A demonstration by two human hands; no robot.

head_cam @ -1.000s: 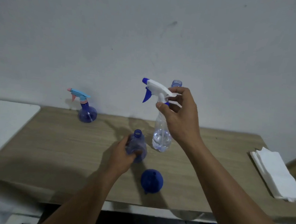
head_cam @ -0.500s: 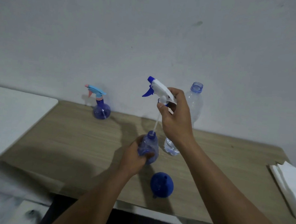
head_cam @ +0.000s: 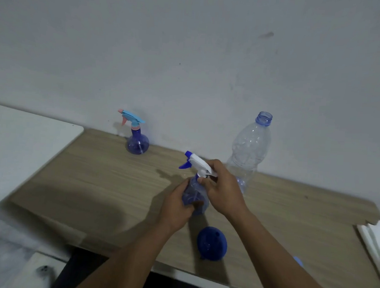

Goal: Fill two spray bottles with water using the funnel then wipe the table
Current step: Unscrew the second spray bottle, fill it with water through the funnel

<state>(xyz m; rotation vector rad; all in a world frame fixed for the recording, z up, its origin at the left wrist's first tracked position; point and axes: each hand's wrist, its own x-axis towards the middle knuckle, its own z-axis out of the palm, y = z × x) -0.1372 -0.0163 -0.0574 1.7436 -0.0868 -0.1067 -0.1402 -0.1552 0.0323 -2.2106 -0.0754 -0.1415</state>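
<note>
Gripping the round blue spray bottle (head_cam: 194,202) with the left hand (head_cam: 176,207), fingers curled about its belly from the left, thumb across the front. Pinching the white trigger head (head_cam: 197,164) at its collar with the right hand (head_cam: 225,190), thumb and forefinger closed on the neck, other fingers bent behind it. Seated on the bottle's mouth, blue nozzle pointing left. Low over the wooden table (head_cam: 97,182), about midway between far and near edges; hard to tell whether resting on the wood or just lifted.

Just behind the right hand, toward the far edge: a clear water bottle (head_cam: 250,147), upright, uncapped, its lower part hidden by the knuckles. Near the front edge, just this side of the held bottle: the blue funnel (head_cam: 212,243), apart from both hands. Against the far edge, off to the left: a second spray bottle (head_cam: 137,141) with a pale blue and pink head, well apart from the hands. At the right edge: a stack of white paper towels (head_cam: 376,246).

Wide stretch of wood between the hands and the left edge; another between the right forearm and the towels. Beyond the left edge, a white surface (head_cam: 17,151).
</note>
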